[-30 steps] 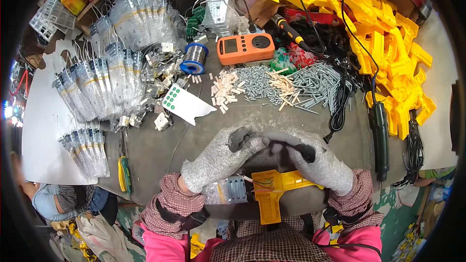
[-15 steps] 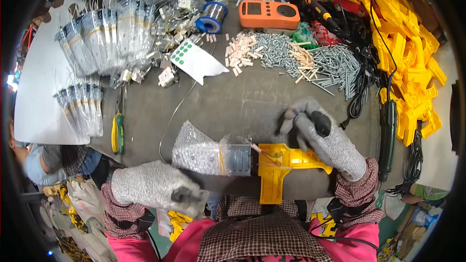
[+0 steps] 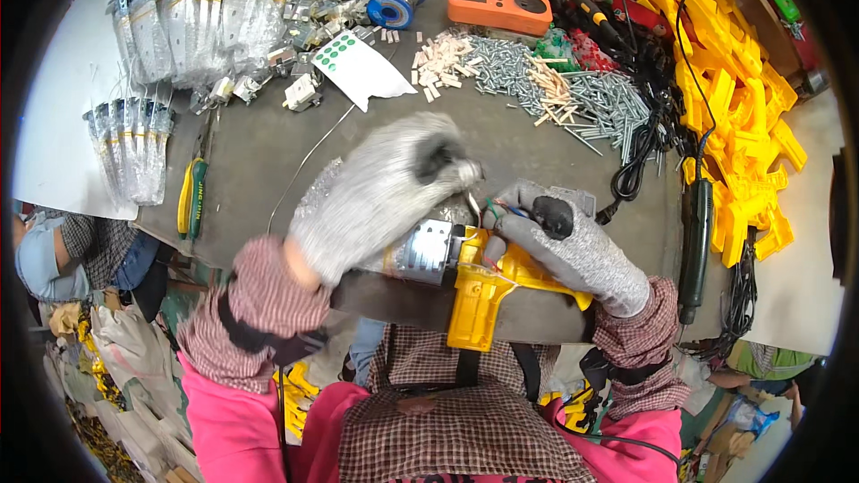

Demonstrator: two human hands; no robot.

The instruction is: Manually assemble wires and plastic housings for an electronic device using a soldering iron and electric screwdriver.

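At the near edge of the counter [image 3: 259, 139], head view: a yellow housing [image 3: 474, 309] lies with its hollow side up, its handle pointing toward the person. Against its left end sits a silver-grey metal part [image 3: 426, 252], with bubble wrap [image 3: 315, 190] farther left, partly hidden by the left forearm and hand. Right hand [image 3: 573, 241], gloved: grip drawn together on coloured wires [image 3: 492, 208] above the housing. Left hand [image 3: 385, 183], gloved and blurred: its fingertips lie just above a pale wire [image 3: 473, 207]; whether the grip is clamped on it cannot be told.

Likely faults, by judgement: a hard pull could strain the thin wires where they enter the housing; thick glove fingertips could let a strand slip; loose wire left across the rim could be pinched under another part. The handle lies close to the counter's edge, so a sleeve catching it could turn or drop the assembly. Beyond the hands, loose screws [image 3: 617, 105] and pale pegs [image 3: 443, 63] could scatter if brushed.
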